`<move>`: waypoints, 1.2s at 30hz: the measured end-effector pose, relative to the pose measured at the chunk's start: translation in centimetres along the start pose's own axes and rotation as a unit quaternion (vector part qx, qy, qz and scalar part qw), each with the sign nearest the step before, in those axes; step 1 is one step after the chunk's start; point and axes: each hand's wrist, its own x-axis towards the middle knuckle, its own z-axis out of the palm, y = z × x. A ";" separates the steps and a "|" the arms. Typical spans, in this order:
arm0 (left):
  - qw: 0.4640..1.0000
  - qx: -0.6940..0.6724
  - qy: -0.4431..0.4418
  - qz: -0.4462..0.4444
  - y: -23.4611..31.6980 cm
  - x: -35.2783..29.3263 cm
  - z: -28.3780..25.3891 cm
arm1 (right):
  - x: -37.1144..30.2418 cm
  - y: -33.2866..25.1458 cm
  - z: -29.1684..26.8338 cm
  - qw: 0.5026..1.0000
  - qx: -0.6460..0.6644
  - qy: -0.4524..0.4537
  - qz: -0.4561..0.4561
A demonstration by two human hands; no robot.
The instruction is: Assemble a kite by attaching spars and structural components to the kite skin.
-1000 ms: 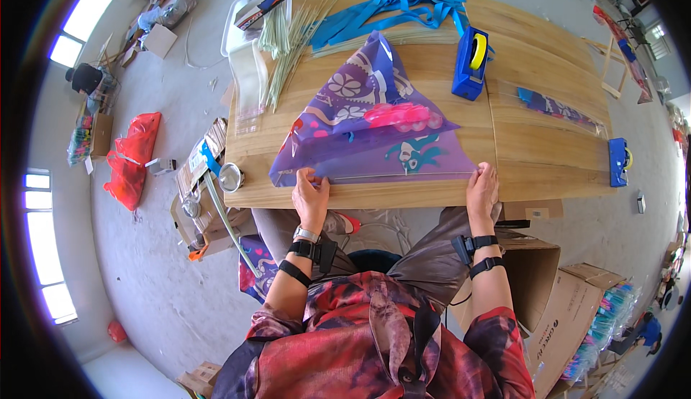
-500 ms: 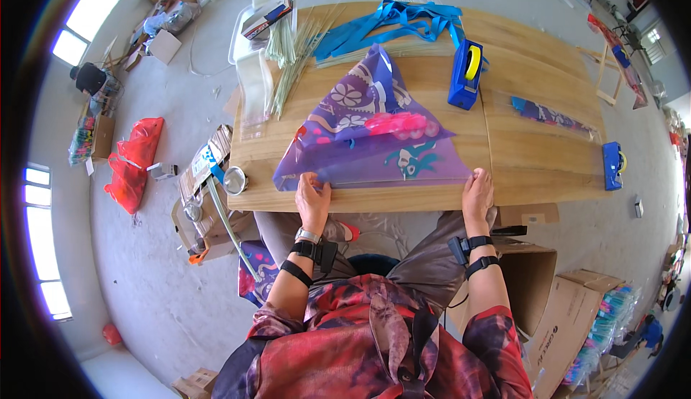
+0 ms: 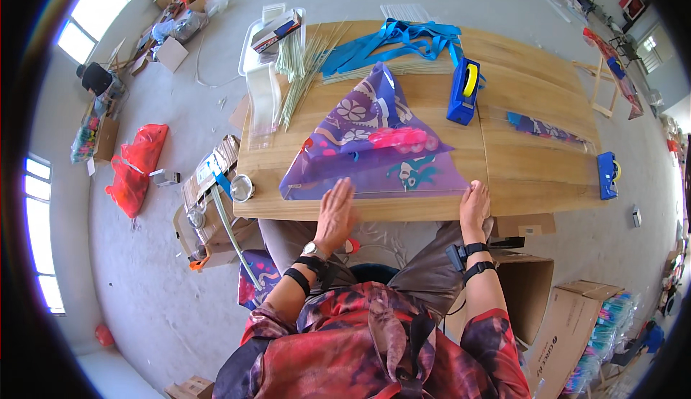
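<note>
A purple triangular sheet [image 3: 374, 161] printed with flowers, a pink patch and a teal figure lies on the wooden table, its long edge toward me. A fold and see-through film show along its near part. My left hand [image 3: 336, 215] is laid on that near edge, left of the middle, with its fingers stretched out and slightly blurred. At the right corner, my right hand [image 3: 474, 208] has its fingers pressed together on the sheet. The thumb side of this grip is partly hidden.
Beyond the sheet lie blue ribbons [image 3: 392, 41], thin pale sticks [image 3: 291, 64] and a blue tape dispenser [image 3: 463, 93]. A second dispenser [image 3: 608, 176] stands at the right edge, near a folded printed piece [image 3: 551, 130]. A round metal tin [image 3: 242, 187] sits at the left corner.
My left hand has left the sheet's left corner and slid right along the near edge, its fingers now straightened. My right hand stays at the right corner. The whole view has shifted slightly.
</note>
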 end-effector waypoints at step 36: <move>0.958 0.029 -0.214 0.189 3.0 4.1 2.1 | -0.1 -7.7 -2.8 0.901 0.167 -0.155 -0.369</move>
